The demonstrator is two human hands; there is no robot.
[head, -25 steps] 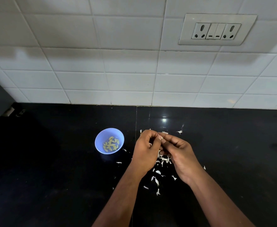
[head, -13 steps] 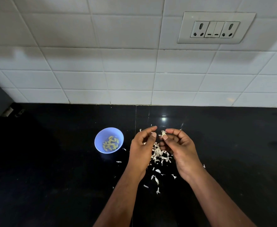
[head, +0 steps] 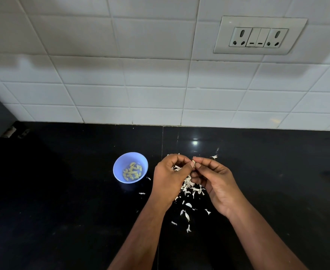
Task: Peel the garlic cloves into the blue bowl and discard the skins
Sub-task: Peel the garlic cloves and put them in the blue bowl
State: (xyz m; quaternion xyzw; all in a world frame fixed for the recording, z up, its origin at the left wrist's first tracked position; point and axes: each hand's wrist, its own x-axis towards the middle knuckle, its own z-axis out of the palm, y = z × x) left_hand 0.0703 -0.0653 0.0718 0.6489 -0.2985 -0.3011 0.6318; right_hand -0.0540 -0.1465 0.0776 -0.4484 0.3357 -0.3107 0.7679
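Now the 2 hands are back together: half a second ago they had drawn slightly apart over the skin pile, and the fingertips meet again above it. The left hand (head: 170, 177) and right hand (head: 215, 182) both curl their fingers around a small pale garlic clove (head: 193, 163), pinched between thumbs and forefingers; how much skin remains on it is too small to tell. I judge another strip has just come off and the next pull is starting. The blue bowl (head: 119, 164) sits just left of the left hand on the black counter (head: 62, 191), holding a cluster of peeled cloves (head: 132, 171). Loose skins (head: 189, 188) lie scattered beneath and behind the hands, not yet discarded.
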